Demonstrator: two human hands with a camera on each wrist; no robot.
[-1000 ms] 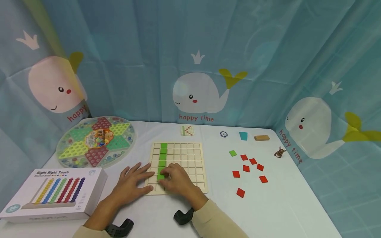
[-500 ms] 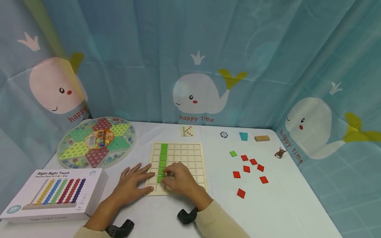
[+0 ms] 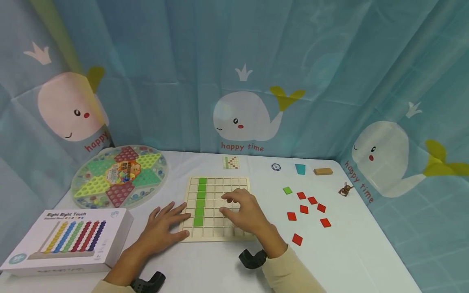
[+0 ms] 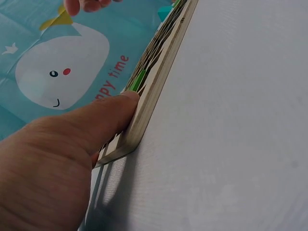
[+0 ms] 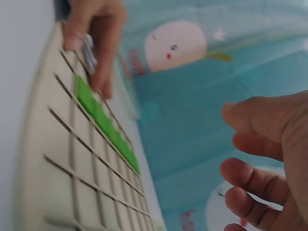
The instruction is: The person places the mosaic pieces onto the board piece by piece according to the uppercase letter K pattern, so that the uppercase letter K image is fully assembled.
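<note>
A pale wooden grid board (image 3: pixel 220 239) lies flat on the white table, with several green square tiles (image 3: pixel 200 202) lined up in one column near its left side. My left hand (image 3: pixel 163 229) spreads its fingers over the board's left edge. In the left wrist view its thumb (image 4: pixel 103 118) rests on the board's rim close to a green tile (image 4: pixel 138 81). Above the board's right half hovers my right hand (image 3: pixel 245 209). Its thumb and fingers are loosely bent and apart, with nothing between them, as the right wrist view also shows (image 5: pixel 260 154).
Several red tiles (image 3: pixel 304 209) and one green tile (image 3: pixel 287 190) lie loose at right. Behind them are a round chip (image 3: pixel 276 167), a teal piece (image 3: pixel 300 169), a wooden block (image 3: pixel 323 171) and a small brown figurine (image 3: pixel 345 189). A pattern card (image 3: pixel 231 162), round game board (image 3: pixel 119 175) and white box (image 3: pixel 67 240) also stand about.
My right hand has lifted off the green tile at the column's near end and moved right over the board, uncovering the column. The left hand has stayed in place.
</note>
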